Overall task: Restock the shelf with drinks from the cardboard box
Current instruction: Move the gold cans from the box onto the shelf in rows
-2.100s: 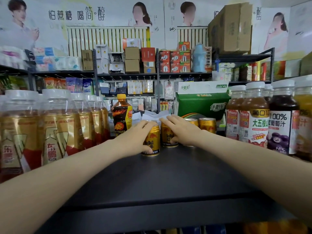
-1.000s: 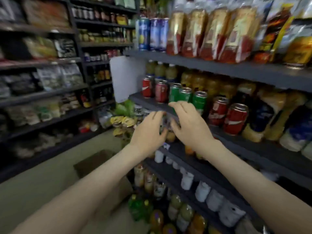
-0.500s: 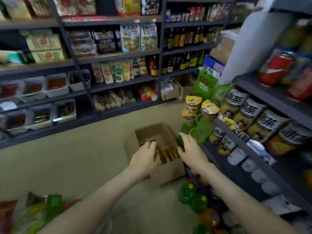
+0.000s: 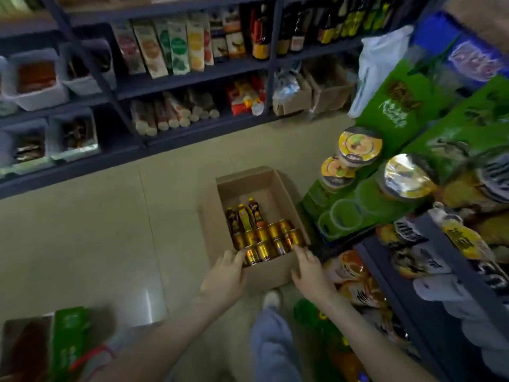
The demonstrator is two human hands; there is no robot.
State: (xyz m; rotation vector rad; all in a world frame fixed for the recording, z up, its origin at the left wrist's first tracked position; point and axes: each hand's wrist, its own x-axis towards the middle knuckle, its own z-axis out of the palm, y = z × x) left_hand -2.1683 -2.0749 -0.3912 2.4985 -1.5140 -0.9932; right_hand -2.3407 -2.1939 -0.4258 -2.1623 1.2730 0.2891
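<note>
both hands point(image 4: 224, 279) point(image 4: 311, 274) reach empty to the cans

left hand and right hand fingers straight, holding nothing, tips at the gold cans point(image 4: 264, 244) along the near edge of the cardboard box point(image 4: 275, 186); bottles point(image 4: 243, 216) behind them; box on the floor point(image 4: 82, 230) beside the shelf point(image 4: 399, 301).

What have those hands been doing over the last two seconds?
Both let go of the cans on the upper shelf and came down to the cardboard box on the floor. Left hand and right hand now reach its gold cans, gripping none yet. The box stayed put.
</note>
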